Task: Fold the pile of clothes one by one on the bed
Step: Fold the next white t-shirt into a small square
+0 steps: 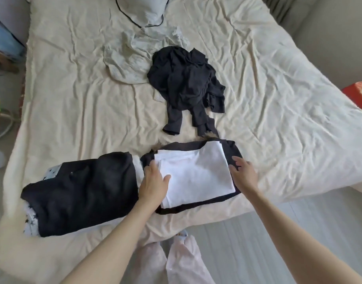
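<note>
A folded white garment (pixel 196 173) lies on top of a folded black garment with a fur trim (pixel 231 149) near the bed's front edge. My left hand (pixel 153 182) rests flat on the white garment's left side, thumb on the cloth. My right hand (pixel 243 174) sits at its right edge with straight fingers, touching the black garment. Left of them lies a stack with a folded black garment (pixel 83 193) on star-patterned cloth (pixel 30 224). In the middle of the bed are a crumpled black garment (pixel 186 80) and a crumpled pale green garment (pixel 126 58).
The cream bedsheet (pixel 278 111) is wrinkled. A pale garment with black cord (pixel 143 11) lies at the bed's far end. A red box (pixel 358 93) stands at the right. Light floorboards (pixel 299 226) and my legs in pale trousers (pixel 176 261) show below.
</note>
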